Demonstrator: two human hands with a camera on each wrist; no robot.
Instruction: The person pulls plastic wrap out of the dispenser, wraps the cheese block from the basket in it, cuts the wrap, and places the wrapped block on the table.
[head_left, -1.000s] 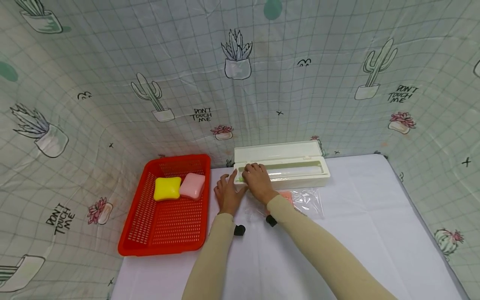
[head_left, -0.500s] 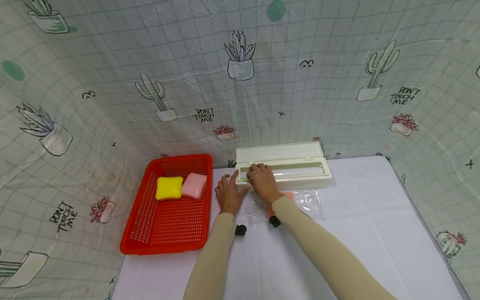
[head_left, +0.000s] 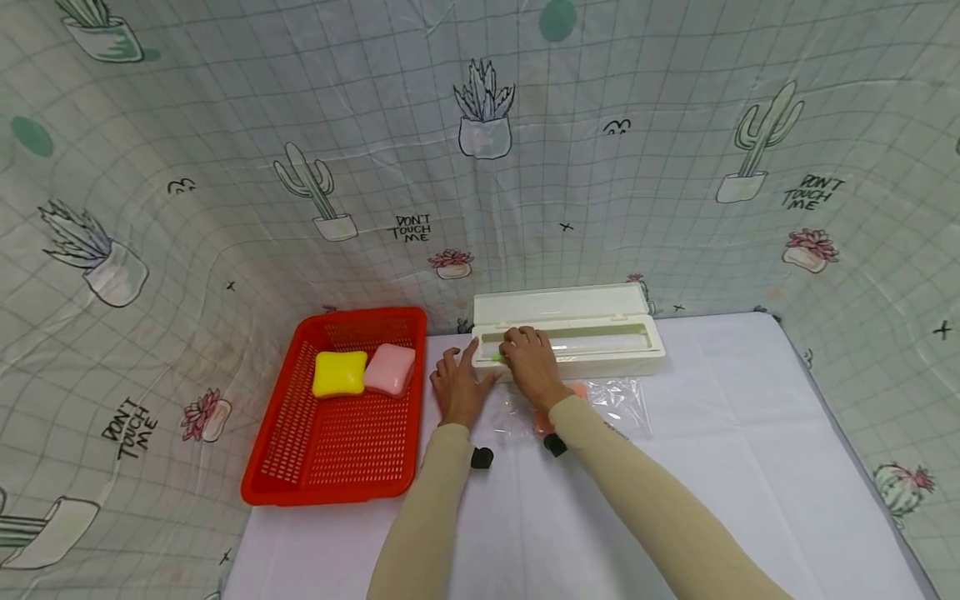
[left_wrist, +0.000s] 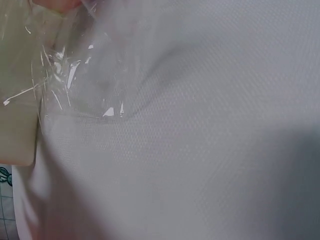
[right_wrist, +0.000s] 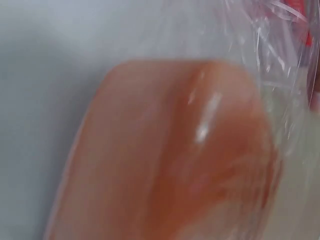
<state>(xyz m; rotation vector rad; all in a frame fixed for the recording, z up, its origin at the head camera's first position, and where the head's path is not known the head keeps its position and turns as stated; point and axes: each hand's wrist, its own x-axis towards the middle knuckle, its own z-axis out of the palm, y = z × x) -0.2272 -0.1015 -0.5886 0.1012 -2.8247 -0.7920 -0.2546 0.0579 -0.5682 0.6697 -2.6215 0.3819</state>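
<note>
A long white cling film dispenser lies with its lid raised and a film roll inside. My left hand touches its left end, index finger at the top corner and thumb by the front. On the front edge my right hand pinches a small green slide cutter, mostly covered by the fingers. Clear film spreads from the front over an orange, soap-like bar, partly hidden by the right wrist. In the right wrist view the film covers the orange bar closely.
A red perforated basket stands on the left, close to the left forearm. Inside lie a yellow bar and a pink bar. White cloth covers the table; a patterned curtain hangs right behind the dispenser.
My right hand has slid a little to the right along the dispenser's front edge with the green slide cutter. The left hand keeps its place at the left end.
</note>
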